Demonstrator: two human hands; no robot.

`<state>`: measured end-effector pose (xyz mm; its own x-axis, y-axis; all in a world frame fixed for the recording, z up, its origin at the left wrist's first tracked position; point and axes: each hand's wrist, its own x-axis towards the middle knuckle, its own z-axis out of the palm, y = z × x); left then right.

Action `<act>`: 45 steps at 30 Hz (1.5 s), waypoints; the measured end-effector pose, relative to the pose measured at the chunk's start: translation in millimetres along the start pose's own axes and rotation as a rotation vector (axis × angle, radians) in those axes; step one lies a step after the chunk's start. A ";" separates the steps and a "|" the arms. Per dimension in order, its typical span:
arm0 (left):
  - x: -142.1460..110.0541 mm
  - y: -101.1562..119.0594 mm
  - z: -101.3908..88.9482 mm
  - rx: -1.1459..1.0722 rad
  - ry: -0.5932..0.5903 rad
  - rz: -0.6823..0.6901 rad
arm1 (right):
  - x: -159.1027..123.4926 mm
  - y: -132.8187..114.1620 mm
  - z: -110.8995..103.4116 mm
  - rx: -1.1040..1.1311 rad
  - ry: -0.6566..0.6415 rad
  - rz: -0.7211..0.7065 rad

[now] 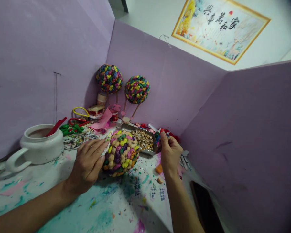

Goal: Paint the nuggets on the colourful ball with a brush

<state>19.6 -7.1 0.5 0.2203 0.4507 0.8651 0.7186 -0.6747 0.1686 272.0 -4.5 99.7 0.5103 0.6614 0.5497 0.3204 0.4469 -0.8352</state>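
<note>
A ball covered in peanut shells (122, 153), some painted in bright colours and some bare tan, sits low over the table in front of me. My left hand (88, 163) grips its left side, with a crumpled white tissue (107, 144) between the fingers and the shells. My right hand (169, 152) pinches a thin paintbrush (145, 148). Its tip meets the ball's right side, among orange-painted shells. Behind the ball lies a metal tray (149, 152) of broken shell pieces. Two loose orange and tan pieces (159, 169) rest by my right wrist.
A white mug (42, 152) with a red-handled tool stands left, near scissors (81, 112) and pink paper (102, 120). Two finished-looking colourful balls on stick legs (137, 89) stand at the back. A dark phone-like slab (206, 207) lies right. Purple panels (165, 71) enclose the table.
</note>
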 end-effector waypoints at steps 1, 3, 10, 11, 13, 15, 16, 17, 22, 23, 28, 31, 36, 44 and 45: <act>0.1 -0.1 -0.2 0.000 -0.004 0.001 | 0.6 1.9 1.0 0.012 0.003 0.027; 0.5 -0.1 -0.6 0.004 -0.014 0.002 | 2.0 5.5 2.6 0.033 0.014 0.057; 0.6 -1.6 -0.8 0.012 -0.023 0.013 | 3.8 11.5 5.3 0.018 0.067 0.060; 0.7 -1.9 -0.8 0.013 -0.028 0.010 | 3.8 11.1 4.9 0.009 0.056 0.061; 1.3 -2.1 -0.7 0.015 -0.031 0.008 | 4.3 9.2 3.0 0.002 0.022 0.052; 2.0 -1.9 -0.7 0.016 -0.026 0.015 | 5.7 6.2 -0.5 0.010 -0.004 0.036; 2.4 -1.8 -0.8 0.018 -0.022 0.019 | 6.7 4.4 -2.6 0.014 -0.006 0.027; 2.6 -1.7 -1.0 0.020 -0.019 0.021 | 8.0 2.5 -4.8 0.014 -0.001 0.023; 1.9 -2.5 -1.1 0.038 -0.021 0.010 | 14.7 -9.4 -16.6 0.014 -0.019 0.047; 1.6 -3.1 -0.8 0.038 -0.016 0.012 | 15.8 -12.4 -19.8 0.042 -0.028 0.054; 0.6 -6.1 1.8 0.015 0.007 0.013 | 20.2 -27.1 -49.5 0.133 0.064 -0.028; 0.6 -7.3 3.1 0.021 0.015 0.014 | 23.7 -33.0 -76.8 0.052 0.251 -0.198; -0.2 -10.0 5.5 -0.019 0.047 -0.021 | 27.5 -26.8 -111.0 -0.168 0.506 -0.416; -0.3 -14.6 9.0 -0.090 0.057 -0.026 | 30.1 14.7 -116.9 -0.445 0.458 -0.436; -0.1 -15.1 8.8 -0.072 0.058 0.000 | 31.0 18.1 -115.7 -0.479 0.444 -0.435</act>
<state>14.5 8.2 -6.3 0.1804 0.4174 0.8906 0.6690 -0.7159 0.2000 385.9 -45.6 99.8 0.4984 0.1387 0.8558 0.8228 0.2351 -0.5174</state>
